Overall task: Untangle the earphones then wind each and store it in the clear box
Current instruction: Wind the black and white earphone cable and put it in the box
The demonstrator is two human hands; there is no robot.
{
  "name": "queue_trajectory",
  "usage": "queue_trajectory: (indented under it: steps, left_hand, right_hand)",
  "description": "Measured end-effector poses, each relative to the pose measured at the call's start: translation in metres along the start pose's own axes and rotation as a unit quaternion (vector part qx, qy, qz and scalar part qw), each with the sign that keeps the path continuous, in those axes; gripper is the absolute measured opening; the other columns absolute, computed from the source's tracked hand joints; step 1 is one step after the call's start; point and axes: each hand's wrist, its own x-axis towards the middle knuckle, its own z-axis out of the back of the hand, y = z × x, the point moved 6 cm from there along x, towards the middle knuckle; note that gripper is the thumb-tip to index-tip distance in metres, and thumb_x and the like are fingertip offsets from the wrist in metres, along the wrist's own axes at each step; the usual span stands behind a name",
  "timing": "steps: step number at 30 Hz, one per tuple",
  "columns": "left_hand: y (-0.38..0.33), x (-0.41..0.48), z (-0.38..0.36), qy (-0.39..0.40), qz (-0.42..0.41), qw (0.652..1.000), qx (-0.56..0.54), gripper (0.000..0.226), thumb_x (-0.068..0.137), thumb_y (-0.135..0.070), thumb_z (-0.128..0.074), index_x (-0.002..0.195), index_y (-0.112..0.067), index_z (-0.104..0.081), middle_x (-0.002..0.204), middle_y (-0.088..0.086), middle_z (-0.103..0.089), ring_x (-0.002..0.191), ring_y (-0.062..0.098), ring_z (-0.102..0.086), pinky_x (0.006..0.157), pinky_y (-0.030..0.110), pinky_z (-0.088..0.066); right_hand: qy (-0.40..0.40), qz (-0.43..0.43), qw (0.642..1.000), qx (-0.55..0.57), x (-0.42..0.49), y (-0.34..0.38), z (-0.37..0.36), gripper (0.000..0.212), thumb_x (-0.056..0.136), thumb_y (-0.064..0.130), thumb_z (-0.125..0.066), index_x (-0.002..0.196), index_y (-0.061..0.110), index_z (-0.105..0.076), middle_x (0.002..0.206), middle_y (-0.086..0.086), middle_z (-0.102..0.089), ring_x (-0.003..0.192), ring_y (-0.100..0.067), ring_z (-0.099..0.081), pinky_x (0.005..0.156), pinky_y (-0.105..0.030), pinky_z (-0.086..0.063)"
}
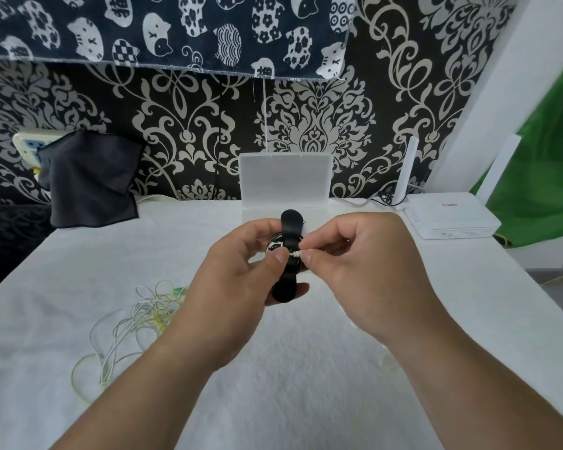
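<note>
My left hand [241, 264] grips a coiled black earphone bundle with a black strap [288, 241] held above the white cloth. The thumb presses on the coil's front. My right hand [355, 254] pinches a small white-and-metal plug end [297, 254] at the bundle's right side. A tangle of white and yellow-green earphone cables [134, 323] lies on the cloth to the left, untouched. The clear box [316, 209] stands open behind my hands, its lid [285, 177] leaning upright against the wall.
A white router [449, 216] with an antenna sits at the back right. A dark grey cloth [91, 180] hangs over a power strip at the back left. Patterned wallpaper rises close behind the table, and a green sheet shows at the far right.
</note>
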Motion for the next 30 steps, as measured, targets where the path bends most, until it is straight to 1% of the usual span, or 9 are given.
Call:
queue_trajectory:
  steps: [6, 10, 13, 16, 18, 20, 25, 27, 30]
  left_hand:
    - [-0.001, 0.000, -0.001, 0.001, 0.000, 1.000, 0.013, 0.032, 0.100, 0.003, -0.043, 0.114, -0.011, -0.068, 0.107, 0.014, -0.070, 0.083, 0.018, -0.068, 0.074, 0.035, -0.061]
    - [0.000, 0.000, -0.001, 0.002, -0.006, 1.000, -0.012, 0.030, 0.089, -0.004, -0.055, 0.114, -0.013, -0.069, 0.107, 0.015, -0.071, 0.089, 0.031, -0.069, 0.078, 0.037, -0.060]
    - [0.001, 0.001, 0.001, -0.005, -0.001, 0.999, -0.039, 0.038, 0.080, -0.008, -0.052, 0.113, -0.014, -0.071, 0.108, 0.016, -0.072, 0.097, 0.044, -0.066, 0.079, 0.039, -0.060]
    - [0.001, 0.001, 0.000, -0.008, 0.007, 0.998, -0.059, 0.038, 0.080, -0.006, -0.053, 0.113, -0.012, -0.071, 0.111, 0.016, -0.071, 0.094, 0.036, -0.068, 0.080, 0.040, -0.059]
    - [0.000, 0.001, -0.001, -0.005, 0.017, 0.997, -0.071, 0.035, 0.087, 0.002, -0.055, 0.116, -0.010, -0.070, 0.114, 0.018, -0.070, 0.094, 0.033, -0.068, 0.081, 0.041, -0.060]
    - [0.000, 0.001, -0.002, -0.005, 0.031, 0.996, -0.085, 0.035, 0.094, 0.009, -0.048, 0.118, -0.008, -0.068, 0.112, 0.018, -0.070, 0.092, 0.030, -0.069, 0.081, 0.042, -0.060]
    - [0.000, 0.000, -0.004, -0.006, 0.049, 0.991, -0.124, 0.037, 0.094, 0.010, -0.044, 0.119, -0.006, -0.066, 0.111, 0.017, -0.071, 0.088, 0.027, -0.071, 0.079, 0.039, -0.060]
    - [0.000, 0.000, -0.005, -0.011, 0.046, 0.991, -0.123, 0.035, 0.090, 0.010, -0.049, 0.113, -0.007, -0.069, 0.098, 0.012, -0.073, 0.084, 0.024, -0.070, 0.078, 0.037, -0.060]
    - [0.000, 0.000, -0.005, -0.019, 0.038, 0.992, -0.121, 0.041, 0.071, 0.002, -0.051, 0.106, -0.006, -0.071, 0.088, 0.013, -0.071, 0.078, 0.021, -0.067, 0.074, 0.030, -0.059]
  right_hand:
    - [-0.003, 0.023, 1.000, -0.005, -0.002, 0.003, -0.002, 0.018, 0.077, 0.009, -0.077, 0.072, 0.026, -0.076, 0.063, 0.014, -0.069, 0.060, -0.005, -0.066, 0.056, -0.017, -0.050]
    - [-0.006, 0.037, 0.999, -0.003, -0.002, 0.005, -0.003, 0.016, 0.077, 0.009, -0.078, 0.073, 0.024, -0.077, 0.064, 0.013, -0.069, 0.062, -0.004, -0.066, 0.057, -0.015, -0.049]
    - [-0.007, 0.046, 0.999, -0.004, -0.002, 0.007, -0.003, 0.017, 0.077, 0.008, -0.078, 0.073, 0.025, -0.077, 0.064, 0.014, -0.069, 0.062, -0.003, -0.066, 0.057, -0.013, -0.047]
    - [-0.013, 0.056, 0.998, -0.014, -0.003, 0.009, -0.002, 0.016, 0.077, 0.009, -0.079, 0.074, 0.025, -0.078, 0.065, 0.014, -0.070, 0.063, -0.003, -0.066, 0.058, -0.014, -0.049]
    - [-0.016, 0.060, 0.998, -0.018, -0.003, 0.009, -0.002, 0.016, 0.077, 0.009, -0.078, 0.074, 0.025, -0.078, 0.066, 0.014, -0.070, 0.064, -0.003, -0.066, 0.059, -0.015, -0.051]
    - [-0.019, 0.064, 0.998, -0.023, -0.003, 0.009, -0.002, 0.016, 0.077, 0.009, -0.078, 0.075, 0.025, -0.078, 0.066, 0.014, -0.070, 0.064, -0.004, -0.067, 0.059, -0.017, -0.052]
    - [-0.029, 0.076, 0.996, -0.040, -0.004, 0.011, -0.001, 0.016, 0.076, 0.010, -0.079, 0.075, 0.026, -0.078, 0.067, 0.016, -0.070, 0.065, -0.003, -0.066, 0.060, -0.018, -0.052]
    - [-0.033, 0.082, 0.995, -0.047, -0.005, 0.012, -0.002, 0.016, 0.076, 0.010, -0.078, 0.074, 0.026, -0.078, 0.067, 0.017, -0.070, 0.066, -0.004, -0.066, 0.061, -0.021, -0.053]
    - [-0.029, 0.088, 0.995, -0.048, -0.008, 0.014, -0.005, 0.015, 0.076, 0.012, -0.078, 0.074, 0.027, -0.078, 0.070, 0.015, -0.070, 0.069, -0.006, -0.066, 0.067, -0.029, -0.055]
